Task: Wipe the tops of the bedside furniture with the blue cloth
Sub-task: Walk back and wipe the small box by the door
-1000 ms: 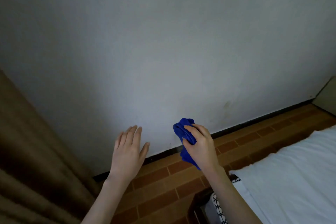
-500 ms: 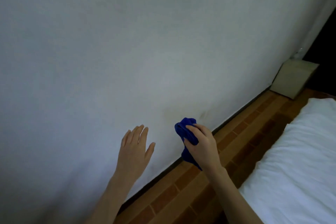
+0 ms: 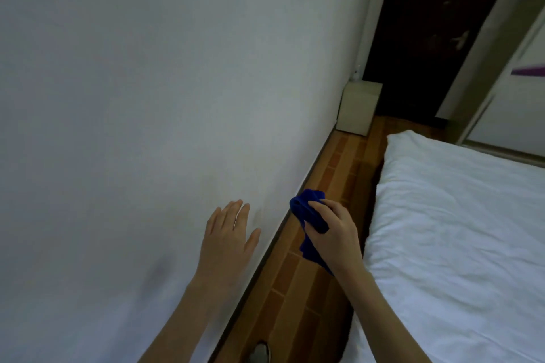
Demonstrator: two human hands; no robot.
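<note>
My right hand is closed around a bunched blue cloth, held in the air above the strip of floor between wall and bed. My left hand is spread flat with fingers apart, holding nothing, in front of the white wall. A small beige bedside cabinet stands far ahead against the wall, beside a dark doorway. Both hands are well short of it.
A white wall fills the left side. A bed with white sheets takes the right. A narrow lane of brown brick-pattern floor runs between them to the cabinet. A shoe toe shows at the bottom. A pale wardrobe stands far right.
The view has swung to the right: the curtain is gone, and the cabinet, doorway and more of the bed have come into sight. Both hands keep their pose, cloth still gripped.
</note>
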